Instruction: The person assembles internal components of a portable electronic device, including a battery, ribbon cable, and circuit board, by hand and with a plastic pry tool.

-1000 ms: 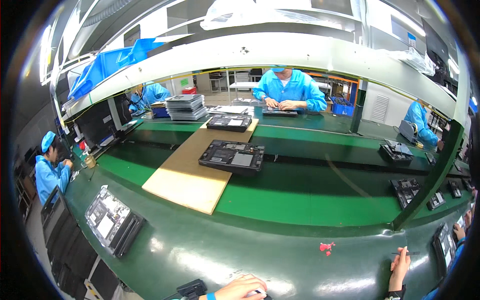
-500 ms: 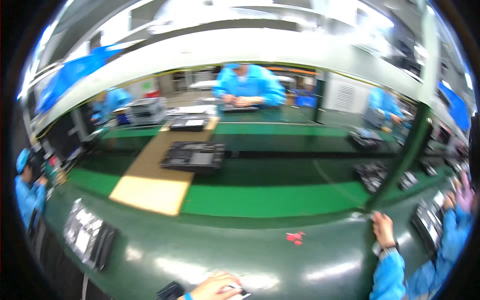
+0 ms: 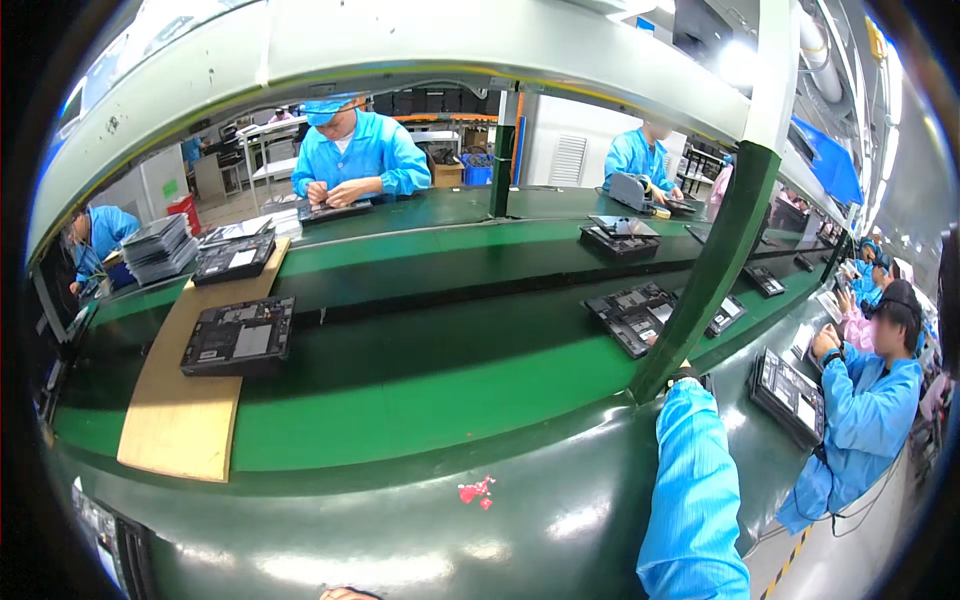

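My right arm, in a blue sleeve, reaches forward across the green bench to the foot of a green post (image 3: 712,270). Only a sliver of my right hand (image 3: 684,368) shows beyond the dark wristband; its fingers are hidden. Just past the post lie dark flat electronic devices (image 3: 632,318) with their insides exposed, on the green belt. At the lower edge a small part of my left hand (image 3: 346,594) shows, cut off by the frame. What it holds, if anything, is out of sight. Ahead of it, red patches (image 3: 478,491) mark the bench top.
A tan board (image 3: 180,430) lies across the belt at left, with a device stack (image 3: 240,338) on it. More devices (image 3: 110,540) sit at the lower left and at right (image 3: 790,397). Co-workers in blue work opposite and to my right. A white beam spans overhead.
The view has swung to the right. My right arm has stretched farther forward to the post. My left hand, with a small white-and-dark item at it before, has sunk almost out of the frame.
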A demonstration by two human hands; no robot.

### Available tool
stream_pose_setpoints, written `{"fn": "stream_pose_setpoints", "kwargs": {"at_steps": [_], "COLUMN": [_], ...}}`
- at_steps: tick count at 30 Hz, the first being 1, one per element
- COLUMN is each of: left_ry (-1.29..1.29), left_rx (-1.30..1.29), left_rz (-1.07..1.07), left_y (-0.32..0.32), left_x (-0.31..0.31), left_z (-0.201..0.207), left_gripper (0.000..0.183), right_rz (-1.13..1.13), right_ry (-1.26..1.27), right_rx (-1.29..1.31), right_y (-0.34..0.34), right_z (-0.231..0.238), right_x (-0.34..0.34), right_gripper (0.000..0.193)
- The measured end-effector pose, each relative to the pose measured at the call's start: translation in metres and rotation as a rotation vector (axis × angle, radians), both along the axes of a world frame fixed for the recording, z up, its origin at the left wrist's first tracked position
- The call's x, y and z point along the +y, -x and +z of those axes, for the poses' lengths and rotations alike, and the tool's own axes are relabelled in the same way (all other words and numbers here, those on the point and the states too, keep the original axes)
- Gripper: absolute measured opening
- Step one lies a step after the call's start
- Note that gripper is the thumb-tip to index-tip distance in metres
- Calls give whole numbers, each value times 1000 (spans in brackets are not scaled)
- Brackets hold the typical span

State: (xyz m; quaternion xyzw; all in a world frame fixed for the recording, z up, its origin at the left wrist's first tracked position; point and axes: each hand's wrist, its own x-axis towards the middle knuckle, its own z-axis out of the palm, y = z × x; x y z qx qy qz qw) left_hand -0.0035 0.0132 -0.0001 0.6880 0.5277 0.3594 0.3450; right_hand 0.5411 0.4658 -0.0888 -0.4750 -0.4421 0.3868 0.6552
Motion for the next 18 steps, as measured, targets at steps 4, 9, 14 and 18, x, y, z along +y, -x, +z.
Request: {"fn": "stream_pose_setpoints", "kwargs": {"at_steps": [4,9,14,18], "left_ry": [44,25,20,-47], "left_rx": [15,28,10,-4], "left_rz": [24,14,51,35], "left_y": [-2,0,0,0], "left_x": [4,6,0,2], "left_z": [6,4,7,5], "left_gripper": [5,5,4,4], "right_rz": [91,218,210,285], "right_ry": [14,0,10,-35], "right_rx": [106,265,321,470], "right_y": [3,0,36,-2], "right_z": [6,18,42,30], "right_x": [7,4,-16,-1], "right_gripper": [22,23,22,37]}}
